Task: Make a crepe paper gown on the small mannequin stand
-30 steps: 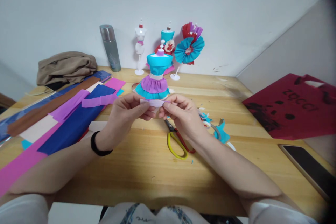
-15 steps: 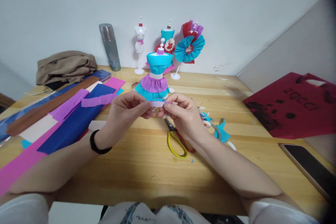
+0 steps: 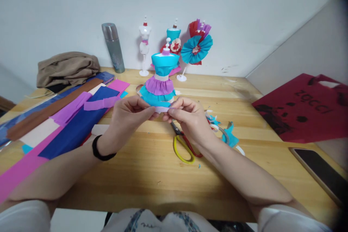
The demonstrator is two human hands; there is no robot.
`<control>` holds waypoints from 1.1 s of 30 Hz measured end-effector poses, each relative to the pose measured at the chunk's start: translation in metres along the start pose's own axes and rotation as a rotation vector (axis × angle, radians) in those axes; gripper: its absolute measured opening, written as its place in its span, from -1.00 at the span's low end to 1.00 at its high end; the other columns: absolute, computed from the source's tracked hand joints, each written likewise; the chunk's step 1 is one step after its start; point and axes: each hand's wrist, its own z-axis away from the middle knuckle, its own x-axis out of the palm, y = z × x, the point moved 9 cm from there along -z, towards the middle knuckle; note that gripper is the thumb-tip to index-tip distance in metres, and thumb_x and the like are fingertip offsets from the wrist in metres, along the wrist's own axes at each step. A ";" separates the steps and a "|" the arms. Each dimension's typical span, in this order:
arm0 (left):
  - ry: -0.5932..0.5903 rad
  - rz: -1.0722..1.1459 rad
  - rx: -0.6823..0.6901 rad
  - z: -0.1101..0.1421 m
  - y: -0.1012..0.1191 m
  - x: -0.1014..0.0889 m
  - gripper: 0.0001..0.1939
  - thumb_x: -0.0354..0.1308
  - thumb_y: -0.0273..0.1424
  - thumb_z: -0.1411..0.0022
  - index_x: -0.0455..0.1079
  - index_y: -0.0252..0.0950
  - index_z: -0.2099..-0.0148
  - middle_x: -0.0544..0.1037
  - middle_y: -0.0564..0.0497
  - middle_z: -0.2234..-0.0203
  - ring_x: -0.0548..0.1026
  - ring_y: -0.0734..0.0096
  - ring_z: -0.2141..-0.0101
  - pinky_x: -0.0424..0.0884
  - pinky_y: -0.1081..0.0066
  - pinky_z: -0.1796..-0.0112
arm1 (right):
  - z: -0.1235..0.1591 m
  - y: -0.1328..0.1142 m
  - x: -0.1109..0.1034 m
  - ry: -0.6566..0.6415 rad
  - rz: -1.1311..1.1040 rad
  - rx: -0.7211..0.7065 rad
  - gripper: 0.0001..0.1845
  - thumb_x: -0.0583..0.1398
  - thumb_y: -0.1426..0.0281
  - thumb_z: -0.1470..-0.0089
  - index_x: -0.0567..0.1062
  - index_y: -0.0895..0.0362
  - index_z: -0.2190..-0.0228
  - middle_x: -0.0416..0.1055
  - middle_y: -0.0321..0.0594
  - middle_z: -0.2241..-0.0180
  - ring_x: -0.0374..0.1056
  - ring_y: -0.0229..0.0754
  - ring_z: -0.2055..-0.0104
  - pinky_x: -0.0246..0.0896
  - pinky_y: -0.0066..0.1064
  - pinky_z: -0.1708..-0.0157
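Between my two hands stretches a small pale purple strip (image 3: 162,109), pinched at its left end by my left hand (image 3: 130,114) and at its right end by my right hand (image 3: 189,116). Fingers of both hands are closed on it. Right behind the strip stands a small mannequin (image 3: 162,76) dressed in a blue top, a white waistband and a purple and blue ruffled skirt. The hem of that skirt is partly hidden by my fingers. Scissors (image 3: 183,149) with yellow and red handles lie under my right hand, their blades partly covered.
Coloured paper sheets (image 3: 78,127) are piled at the left, near a brown cloth (image 3: 67,67) and a grey flask (image 3: 113,48). More mannequins (image 3: 145,40) line the wall. Blue scraps (image 3: 230,136), a phone (image 3: 317,172) and a red bag (image 3: 299,112) are at the right.
Both hands still pinch the strip, which sits very slightly lower. More of the blue skirt's lower edge shows above it. The view has shifted a little.
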 end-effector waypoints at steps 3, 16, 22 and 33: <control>0.006 0.022 -0.017 0.000 -0.001 0.000 -0.84 0.39 -0.48 0.06 0.45 -0.32 0.55 0.60 0.05 0.61 0.56 0.51 0.55 0.48 0.58 0.46 | 0.000 -0.002 -0.001 0.013 0.018 -0.018 -0.84 0.36 0.43 0.25 0.46 0.12 0.63 0.53 -0.31 0.63 0.40 -0.32 0.59 0.29 -0.49 0.50; 0.025 0.003 -0.048 -0.002 -0.010 -0.004 -0.81 0.41 -0.44 0.07 0.44 -0.32 0.55 0.60 0.04 0.61 0.54 0.49 0.55 0.48 0.53 0.46 | -0.005 0.004 -0.007 0.035 0.042 -0.029 -0.77 0.36 0.48 0.28 0.39 0.10 0.68 0.48 -0.36 0.64 0.35 -0.33 0.59 0.25 -0.49 0.53; 0.003 -0.096 0.018 -0.005 -0.006 -0.005 -0.78 0.42 -0.39 0.06 0.43 -0.32 0.53 0.58 0.02 0.60 0.52 0.46 0.56 0.45 0.50 0.49 | -0.007 0.000 -0.009 0.066 0.058 -0.089 -0.80 0.35 0.51 0.33 0.41 0.09 0.62 0.40 -0.43 0.66 0.33 -0.33 0.59 0.20 -0.49 0.56; -0.012 -0.290 0.202 -0.007 0.007 -0.005 -0.83 0.37 -0.43 0.01 0.44 -0.32 0.53 0.50 0.08 0.62 0.40 0.54 0.58 0.31 0.55 0.55 | -0.005 -0.006 -0.013 0.061 0.270 -0.256 -0.87 0.33 0.43 0.11 0.65 0.04 0.41 0.48 -0.33 0.46 0.29 -0.29 0.46 0.20 -0.39 0.42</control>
